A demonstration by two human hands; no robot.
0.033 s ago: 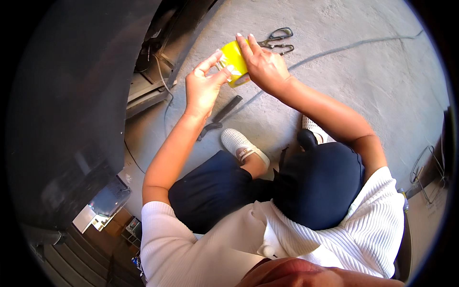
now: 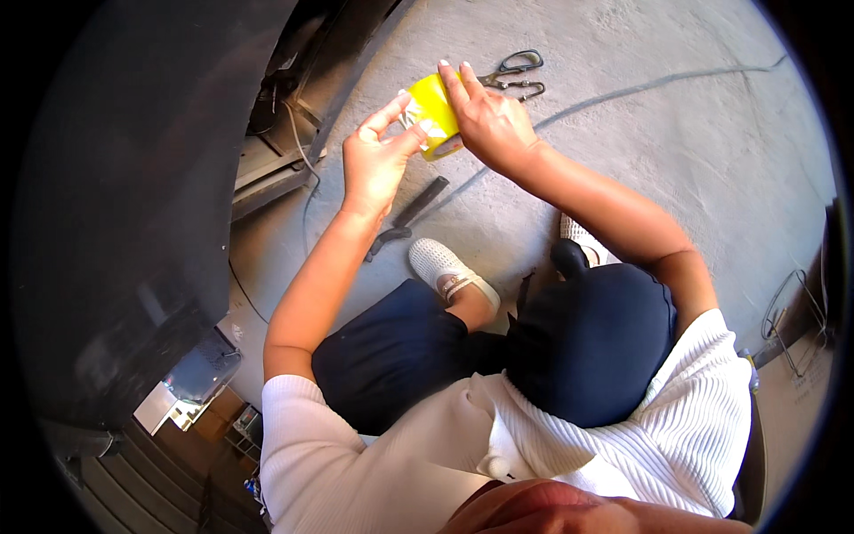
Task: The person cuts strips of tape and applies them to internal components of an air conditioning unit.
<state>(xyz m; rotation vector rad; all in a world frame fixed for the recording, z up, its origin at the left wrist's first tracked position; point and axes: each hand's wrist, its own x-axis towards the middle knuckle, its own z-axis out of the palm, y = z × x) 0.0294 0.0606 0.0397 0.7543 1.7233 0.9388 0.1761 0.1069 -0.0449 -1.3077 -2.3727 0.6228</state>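
A roll of yellow tape (image 2: 432, 96) is held between my two hands above the floor, with crumpled pale material at its left end. My left hand (image 2: 376, 158) pinches that left end between thumb and fingertips. Across the right part of the roll lie the fingers of my right hand (image 2: 494, 126), gripping it. Just beyond that hand, black-handled scissors (image 2: 521, 62) rest on the floor, their blades partly hidden. Below the roll is a dark tube-like piece (image 2: 425, 196), beside a curved dark piece (image 2: 388, 237) near my left shoe.
A large dark panel (image 2: 133, 196) fills the left side, beside a metal frame (image 2: 276, 173) with wires. A long cable (image 2: 640, 89) crosses the grey concrete floor (image 2: 694, 151). Thin bent wires (image 2: 796, 311) lie at the right edge. My legs and shoes occupy the lower middle.
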